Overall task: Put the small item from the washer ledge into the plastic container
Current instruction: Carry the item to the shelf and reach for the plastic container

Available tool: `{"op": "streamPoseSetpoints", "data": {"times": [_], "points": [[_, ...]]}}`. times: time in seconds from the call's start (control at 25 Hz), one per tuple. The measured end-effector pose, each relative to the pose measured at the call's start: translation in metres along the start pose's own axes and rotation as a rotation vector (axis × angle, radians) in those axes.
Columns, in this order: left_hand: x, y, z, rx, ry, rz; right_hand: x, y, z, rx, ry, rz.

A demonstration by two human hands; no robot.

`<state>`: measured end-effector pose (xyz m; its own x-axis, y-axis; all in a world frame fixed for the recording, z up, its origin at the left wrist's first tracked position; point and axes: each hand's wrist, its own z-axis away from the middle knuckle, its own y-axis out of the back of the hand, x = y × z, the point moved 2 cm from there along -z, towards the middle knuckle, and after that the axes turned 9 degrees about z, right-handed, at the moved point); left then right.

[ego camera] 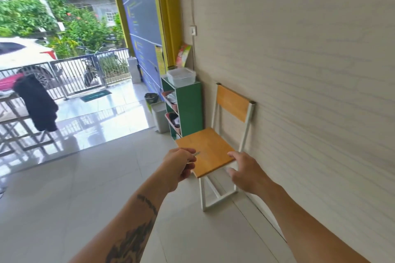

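My left hand (178,164) is closed around a small thin metal item (196,153), whose tip sticks out past my fingers. It hovers over the front edge of a wooden chair seat. My right hand (245,172) is held out beside it with fingers apart and nothing in it. The clear plastic container (181,77), lid on, stands on top of a green shelf unit (189,104) against the wall, well beyond both hands. No washer is in view.
A chair with a wooden seat (209,149) and white frame stands against the right wall between me and the green shelf unit. A grey bin (159,117) sits beside the shelf. To the left are open tiled floor, a railing (70,72) and a hanging dark garment (37,102).
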<state>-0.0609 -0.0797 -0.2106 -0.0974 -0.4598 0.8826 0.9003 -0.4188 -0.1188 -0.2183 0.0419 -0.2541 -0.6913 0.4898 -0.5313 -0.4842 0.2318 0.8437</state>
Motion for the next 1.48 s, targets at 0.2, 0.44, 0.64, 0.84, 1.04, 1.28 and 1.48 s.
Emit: {"op": "streamPoseSetpoints", "data": {"times": [0.2,0.44,0.64,0.84,1.04,1.28,1.48], "points": [[0.060,0.025,-0.101,0.077,-0.019,0.090,-0.043,0.004,-0.131,-0.023,0.064,0.025],[0.126,0.082,-0.223,0.080,0.032,0.150,-0.112,-0.022,-0.273,-0.042,0.100,0.070],[0.193,0.150,-0.323,0.034,0.014,0.190,-0.185,-0.052,-0.381,-0.016,0.069,0.078],[0.269,0.201,-0.418,0.021,-0.027,0.200,-0.247,-0.070,-0.475,0.024,0.036,0.069],[0.322,0.215,-0.514,-0.028,-0.047,0.198,-0.282,-0.077,-0.583,0.030,0.038,0.054],[0.384,0.193,-0.652,-0.022,-0.067,0.136,-0.290,-0.064,-0.751,0.062,0.055,0.030],[0.435,0.160,-0.754,0.022,-0.119,0.113,-0.289,-0.037,-0.869,0.069,0.051,0.088]]}}
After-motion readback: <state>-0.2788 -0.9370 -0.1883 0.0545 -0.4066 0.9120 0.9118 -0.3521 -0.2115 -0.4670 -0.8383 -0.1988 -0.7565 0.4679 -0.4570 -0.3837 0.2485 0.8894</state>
